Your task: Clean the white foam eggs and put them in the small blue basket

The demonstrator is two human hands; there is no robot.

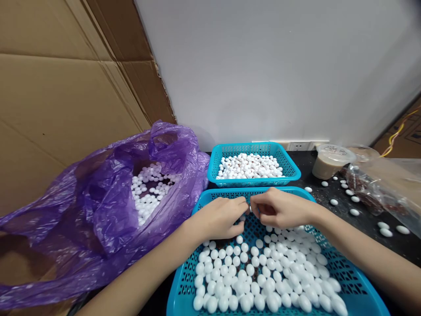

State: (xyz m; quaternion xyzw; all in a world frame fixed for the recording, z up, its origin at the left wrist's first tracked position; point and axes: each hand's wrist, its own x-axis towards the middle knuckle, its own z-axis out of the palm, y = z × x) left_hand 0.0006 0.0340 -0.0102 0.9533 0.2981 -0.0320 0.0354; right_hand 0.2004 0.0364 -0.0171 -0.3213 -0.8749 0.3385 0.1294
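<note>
**Two grips meet over a basket of white beads**

The left grip [219, 217] and right grip [279, 208] are curled narrow, their fingertips [246, 202] almost touching above the far edge of the near basket. Whether they hold a bead is hidden from where I stand. Below them, white oval beads [250, 281] lie scattered in one layer across that blue mesh basket [360, 289]. Just beyond it, a smaller blue mesh basket [253, 150] sits heaped with rounder white beads [248, 166]. To the left, a crumpled purple plastic bag [98, 206] gapes around more white beads [148, 193], with a cardboard sheet [66, 87] rising behind it. On the black bench [368, 232] to the right lie a few stray beads [353, 212], a lidded plastic cup [329, 164] of brown liquid and a clear bag [371, 188] of something brown.
</note>
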